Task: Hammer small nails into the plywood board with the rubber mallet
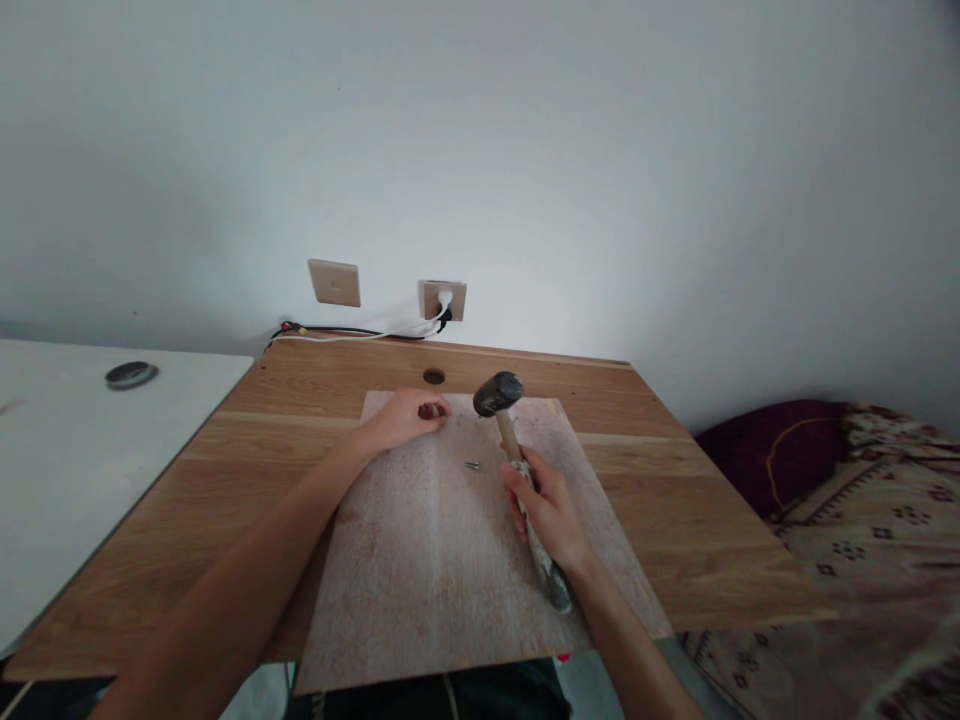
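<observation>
A pale wooden board (420, 560) lies on a brown wooden table (300, 400). My right hand (547, 505) is wrapped round the wooden handle of a hammer (501, 398), whose dark head hangs just above the board's far end. My left hand (409, 415) rests on the far left part of the board with its fingers curled in a pinch; what they hold is too small to make out. A small nail (472, 465) lies loose on the board between my hands.
A white table (67, 440) stands at the left with a dark round lid (131, 375) on it. Two wall plates (334, 282) and a plugged cable (352, 333) sit behind the table. A patterned cloth and dark cushion (780, 450) lie at the right.
</observation>
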Action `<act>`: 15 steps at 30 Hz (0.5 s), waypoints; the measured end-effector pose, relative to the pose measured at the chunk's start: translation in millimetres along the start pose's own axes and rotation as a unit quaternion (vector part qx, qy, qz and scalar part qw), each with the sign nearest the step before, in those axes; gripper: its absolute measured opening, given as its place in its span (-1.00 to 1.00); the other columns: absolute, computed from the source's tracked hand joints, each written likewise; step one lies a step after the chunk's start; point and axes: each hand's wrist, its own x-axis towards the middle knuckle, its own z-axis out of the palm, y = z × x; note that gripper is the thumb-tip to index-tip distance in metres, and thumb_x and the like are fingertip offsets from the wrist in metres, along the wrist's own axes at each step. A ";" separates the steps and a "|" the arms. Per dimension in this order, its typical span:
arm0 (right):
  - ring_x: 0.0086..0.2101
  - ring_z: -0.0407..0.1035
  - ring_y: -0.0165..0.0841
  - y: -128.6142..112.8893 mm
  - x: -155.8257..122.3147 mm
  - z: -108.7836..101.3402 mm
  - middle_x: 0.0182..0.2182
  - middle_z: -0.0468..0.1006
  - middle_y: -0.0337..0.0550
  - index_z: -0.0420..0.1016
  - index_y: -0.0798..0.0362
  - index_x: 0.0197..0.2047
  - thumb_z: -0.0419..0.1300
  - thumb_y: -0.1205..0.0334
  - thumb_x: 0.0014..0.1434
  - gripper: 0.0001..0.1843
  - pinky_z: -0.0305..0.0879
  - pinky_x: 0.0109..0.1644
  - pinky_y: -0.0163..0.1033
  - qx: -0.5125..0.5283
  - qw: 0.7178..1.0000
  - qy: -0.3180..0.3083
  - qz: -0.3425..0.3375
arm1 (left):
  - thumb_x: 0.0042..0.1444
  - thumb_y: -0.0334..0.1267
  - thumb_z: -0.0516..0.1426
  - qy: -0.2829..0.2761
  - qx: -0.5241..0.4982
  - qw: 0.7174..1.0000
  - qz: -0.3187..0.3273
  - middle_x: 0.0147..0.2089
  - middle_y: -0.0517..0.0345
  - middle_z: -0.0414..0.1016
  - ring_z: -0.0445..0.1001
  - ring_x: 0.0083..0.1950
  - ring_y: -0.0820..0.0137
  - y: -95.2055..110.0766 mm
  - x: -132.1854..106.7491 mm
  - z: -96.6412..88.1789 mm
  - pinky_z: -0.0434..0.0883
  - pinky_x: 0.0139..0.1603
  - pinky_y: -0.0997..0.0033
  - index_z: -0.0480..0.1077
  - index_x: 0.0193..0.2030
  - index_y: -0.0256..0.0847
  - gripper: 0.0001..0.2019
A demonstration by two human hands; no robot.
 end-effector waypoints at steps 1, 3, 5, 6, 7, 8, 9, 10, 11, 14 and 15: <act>-0.74 0.17 -0.47 -0.7 0.3 0.7 -0.67 0.29 -0.47 0.43 0.06 -0.05 0.16 -0.13 0.35 -0.61 0.16 -0.70 -0.38 0.001 1.000 -0.005 -0.002 | 0.12 -0.36 0.27 0.000 -0.005 1.000 0.005 -0.32 0.15 0.66 0.52 -0.33 0.41 -0.3 0.4 0.4 0.41 -0.23 0.43 0.65 -0.24 -0.20 -0.89; -0.74 0.15 -0.48 -2.5 0.9 2.9 -0.66 0.28 -0.48 0.42 0.06 -0.06 0.17 -0.13 0.34 -0.61 0.17 -0.70 -0.39 0.005 1.000 -0.019 -0.005 | 0.12 -0.33 0.29 0.005 -0.008 1.000 0.014 -0.28 0.11 0.67 0.56 -0.29 0.37 -1.0 0.9 0.4 0.44 -0.18 0.40 0.65 -0.26 -0.19 -0.92; -0.74 0.14 -0.49 -5.2 1.2 5.9 -0.65 0.28 -0.48 0.42 0.05 -0.06 0.17 -0.14 0.33 -0.60 0.16 -0.71 -0.39 0.006 0.999 -0.034 -0.009 | 0.12 -0.34 0.29 0.013 -0.009 1.000 0.013 -0.28 0.10 0.68 0.59 -0.26 0.35 -2.2 1.0 -0.1 0.47 -0.16 0.39 0.64 -0.26 -0.20 -0.93; -0.73 0.14 -0.49 -7.1 1.1 7.6 -0.65 0.28 -0.48 0.42 0.05 -0.07 0.18 -0.15 0.33 -0.60 0.15 -0.70 -0.39 0.002 0.999 -0.041 -0.011 | 0.12 -0.34 0.28 0.014 -0.013 1.000 0.009 -0.27 0.10 0.68 0.60 -0.25 0.34 -2.9 0.9 -0.3 0.48 -0.15 0.38 0.63 -0.23 -0.21 -0.90; -0.73 0.15 -0.49 -9.3 0.8 9.3 -0.65 0.28 -0.48 0.43 0.05 -0.07 0.18 -0.15 0.33 -0.59 0.15 -0.70 -0.39 -0.006 0.999 -0.047 -0.012 | 0.13 -0.35 0.28 0.013 -0.022 1.000 0.003 -0.26 0.10 0.68 0.61 -0.25 0.33 -3.7 0.7 -0.4 0.49 -0.15 0.38 0.62 -0.17 -0.22 -0.86; -0.73 0.15 -0.49 -11.8 0.4 11.0 -0.65 0.28 -0.48 0.43 0.05 -0.08 0.17 -0.15 0.33 -0.59 0.15 -0.69 -0.39 -0.014 0.998 -0.052 -0.014 | 0.13 -0.35 0.27 0.012 -0.031 0.999 0.000 -0.24 0.09 0.69 0.63 -0.23 0.32 -4.6 0.5 -0.4 0.50 -0.15 0.38 0.60 -0.11 -0.23 -0.81; -0.73 0.16 -0.49 -14.3 0.0 12.7 -0.65 0.28 -0.47 0.44 0.05 -0.08 0.17 -0.15 0.33 -0.60 0.14 -0.69 -0.38 -0.023 0.998 -0.054 -0.015 | 0.12 -0.35 0.27 0.011 -0.039 0.999 -0.001 -0.21 0.07 0.70 0.64 -0.21 0.32 -5.3 0.3 -0.2 0.50 -0.15 0.38 0.59 -0.06 -0.24 -0.77; -0.73 0.16 -0.48 -16.7 -0.4 14.3 -0.66 0.28 -0.47 0.45 0.05 -0.09 0.17 -0.15 0.34 -0.60 0.14 -0.68 -0.38 -0.033 0.998 -0.054 -0.016 | 0.12 -0.36 0.26 0.010 -0.043 0.999 0.000 -0.18 0.06 0.70 0.65 -0.20 0.31 -6.0 0.2 0.1 0.51 -0.15 0.38 0.57 -0.02 -0.25 -0.73; -0.73 0.16 -0.48 -18.8 -0.7 15.8 -0.68 0.29 -0.47 0.46 0.05 -0.08 0.17 -0.14 0.34 -0.61 0.13 -0.67 -0.37 -0.044 0.997 -0.053 -0.017 | 0.11 -0.37 0.26 0.008 -0.042 0.999 0.000 -0.16 0.06 0.70 0.65 -0.20 0.31 -6.5 0.1 0.4 0.51 -0.15 0.38 0.56 0.00 -0.25 -0.71; -0.73 0.17 -0.46 -21.7 -0.4 19.4 -0.70 0.30 -0.46 0.47 0.05 -0.03 0.17 -0.10 0.36 -0.62 0.10 -0.66 -0.37 -0.067 0.996 -0.051 -0.019 | 0.07 -0.37 0.27 0.011 -0.026 1.000 -0.006 -0.17 0.08 0.69 0.62 -0.24 0.33 -7.3 0.3 0.9 0.50 -0.17 0.39 0.56 0.03 -0.24 -0.66; -0.73 0.18 -0.46 -21.5 0.1 20.2 -0.70 0.30 -0.46 0.47 0.05 -0.03 0.17 -0.09 0.36 -0.63 0.09 -0.66 -0.37 -0.071 0.996 -0.051 -0.022 | 0.06 -0.37 0.29 0.012 -0.022 1.000 -0.012 -0.18 0.09 0.69 0.61 -0.26 0.33 -7.5 0.4 0.9 0.50 -0.18 0.38 0.56 0.03 -0.24 -0.64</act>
